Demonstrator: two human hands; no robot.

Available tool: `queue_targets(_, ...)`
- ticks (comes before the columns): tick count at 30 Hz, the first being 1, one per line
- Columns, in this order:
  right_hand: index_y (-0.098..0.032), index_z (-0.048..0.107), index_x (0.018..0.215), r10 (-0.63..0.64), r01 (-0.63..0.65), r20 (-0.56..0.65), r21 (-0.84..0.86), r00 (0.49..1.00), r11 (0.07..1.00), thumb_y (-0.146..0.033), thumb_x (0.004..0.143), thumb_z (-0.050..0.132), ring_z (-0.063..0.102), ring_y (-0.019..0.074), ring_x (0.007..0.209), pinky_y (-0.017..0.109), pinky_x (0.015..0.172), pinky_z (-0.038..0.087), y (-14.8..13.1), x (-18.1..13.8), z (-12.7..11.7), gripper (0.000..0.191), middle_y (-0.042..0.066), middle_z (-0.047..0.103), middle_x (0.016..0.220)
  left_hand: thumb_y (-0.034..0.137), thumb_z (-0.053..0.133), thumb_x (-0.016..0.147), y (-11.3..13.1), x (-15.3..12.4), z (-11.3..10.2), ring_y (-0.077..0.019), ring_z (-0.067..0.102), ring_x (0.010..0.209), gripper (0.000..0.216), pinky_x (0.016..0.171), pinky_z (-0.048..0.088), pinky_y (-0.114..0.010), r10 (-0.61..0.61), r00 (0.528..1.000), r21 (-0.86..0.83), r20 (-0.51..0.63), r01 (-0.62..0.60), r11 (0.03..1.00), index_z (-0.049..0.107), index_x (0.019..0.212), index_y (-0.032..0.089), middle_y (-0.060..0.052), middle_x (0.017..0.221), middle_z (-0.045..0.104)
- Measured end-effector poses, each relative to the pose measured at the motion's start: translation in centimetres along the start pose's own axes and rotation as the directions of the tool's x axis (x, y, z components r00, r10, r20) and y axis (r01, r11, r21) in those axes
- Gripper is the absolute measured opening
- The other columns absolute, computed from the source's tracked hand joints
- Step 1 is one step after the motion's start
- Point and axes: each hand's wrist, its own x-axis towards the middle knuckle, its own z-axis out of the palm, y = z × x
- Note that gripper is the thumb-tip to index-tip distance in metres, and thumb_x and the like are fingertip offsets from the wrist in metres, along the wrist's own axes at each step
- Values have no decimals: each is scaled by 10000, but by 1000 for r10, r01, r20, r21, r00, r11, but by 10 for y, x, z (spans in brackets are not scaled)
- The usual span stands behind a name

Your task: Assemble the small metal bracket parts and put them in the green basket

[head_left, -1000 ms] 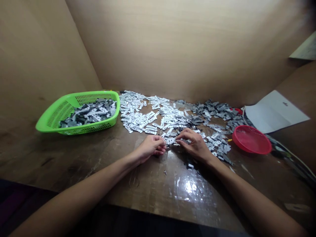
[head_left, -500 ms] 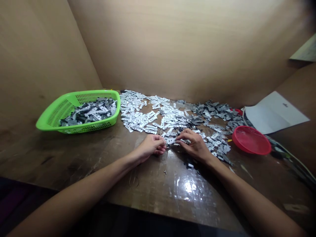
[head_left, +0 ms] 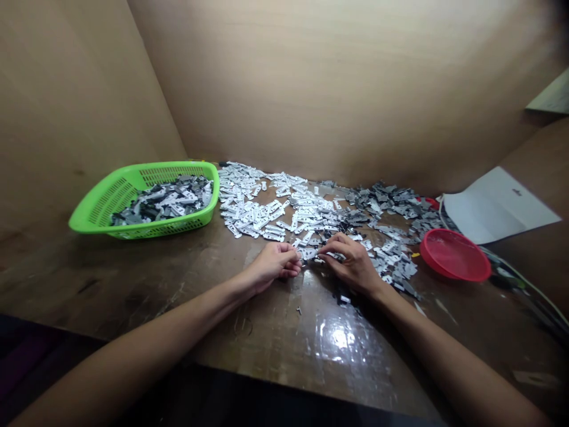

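My left hand point(head_left: 272, 264) and my right hand point(head_left: 351, 261) rest on the worn wooden table point(head_left: 133, 284), fingertips nearly meeting. Both pinch a small white metal piece point(head_left: 310, 254) between them at the near edge of a spread of white metal pieces point(head_left: 267, 210). Each hand has its fingers curled. A pile of grey metal pieces point(head_left: 391, 207) lies to the right of the white ones, just beyond my right hand.
A green plastic basket point(head_left: 106, 198) with mixed grey and white pieces sits at the far left. A red plastic dish point(head_left: 454, 255) stands at the right, with white paper point(head_left: 498, 204) behind it. Brown board walls close off the back and left. Small loose bits lie near my right wrist.
Both hands have stayed in place, with only slight finger movement on the small piece. The view has shifted a little.
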Motion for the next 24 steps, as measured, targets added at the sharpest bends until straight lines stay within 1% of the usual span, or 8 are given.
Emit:
queue_targets(7, -208, 653, 848, -32, 32, 4, -9, 999, 999, -235, 810, 571, 558, 188, 790, 321, 688, 466, 3, 0, 0, 95, 65, 582, 852, 237, 676, 696, 2, -1, -1, -65, 555, 511, 174, 514, 449, -174, 21, 999, -65, 30, -19, 998, 558, 715, 110, -37, 632, 599)
queue_targets(11, -207, 652, 839, -22, 23, -28, 29, 999, 999, -224, 803, 574, 572, 201, 860, 350, 758, 468, 2, -1, 2, 87, 76, 607, 914, 219, 675, 695, 3, -2, -1, -61, 552, 518, 163, 517, 448, -166, 22, 999, -82, 38, -19, 996, 556, 713, 109, -29, 626, 587)
queue_targets(13, -202, 649, 825, 25, -22, -27, 115, 999, 993, -230, 806, 570, 574, 209, 936, 361, 803, 463, 1, -1, 3, 86, 79, 619, 982, 234, 672, 702, 2, -2, -1, -62, 555, 519, 169, 517, 450, -164, 35, 999, -68, 42, -32, 997, 555, 725, 113, -28, 624, 589)
queue_targets(15, -196, 643, 827, 126, -123, 2, 229, 992, 966, -257, 812, 564, 590, 203, 929, 348, 785, 476, 0, -1, 4, 102, 74, 632, 999, 257, 672, 708, 1, -1, -1, -64, 560, 522, 182, 525, 456, -169, 64, 997, -48, 41, -62, 997, 554, 737, 121, -26, 627, 594)
queue_targets(17, -191, 639, 840, 242, -243, 45, 323, 969, 915, -300, 805, 571, 616, 183, 823, 316, 710, 492, 0, -1, 6, 133, 62, 653, 936, 276, 672, 711, 1, -1, -1, -68, 564, 525, 194, 532, 463, -178, 98, 995, -17, 37, -97, 995, 551, 743, 128, -25, 632, 599)
queue_targets(19, -186, 636, 853, 328, -332, 80, 390, 941, 859, -336, 786, 589, 613, 159, 706, 290, 643, 491, 0, 0, 6, 171, 45, 663, 841, 284, 670, 713, 1, -1, 0, -71, 568, 532, 198, 539, 467, -185, 119, 992, 6, 37, -119, 993, 547, 747, 133, -23, 639, 601)
queue_targets(21, -176, 637, 852, 375, -376, 93, 437, 922, 817, -360, 765, 608, 602, 149, 656, 278, 612, 486, 1, 0, 6, 205, 38, 662, 785, 287, 665, 716, 2, -2, 0, -73, 570, 534, 197, 540, 465, -187, 119, 992, 22, 41, -120, 993, 547, 754, 133, -22, 641, 600)
queue_targets(24, -166, 640, 826, 383, -378, 94, 486, 919, 788, -367, 738, 634, 615, 159, 725, 289, 658, 492, 2, 2, 3, 219, 56, 669, 863, 287, 656, 716, 3, -3, 0, -70, 560, 517, 194, 525, 451, -181, 74, 996, 46, 43, -76, 996, 551, 747, 127, -26, 628, 597)
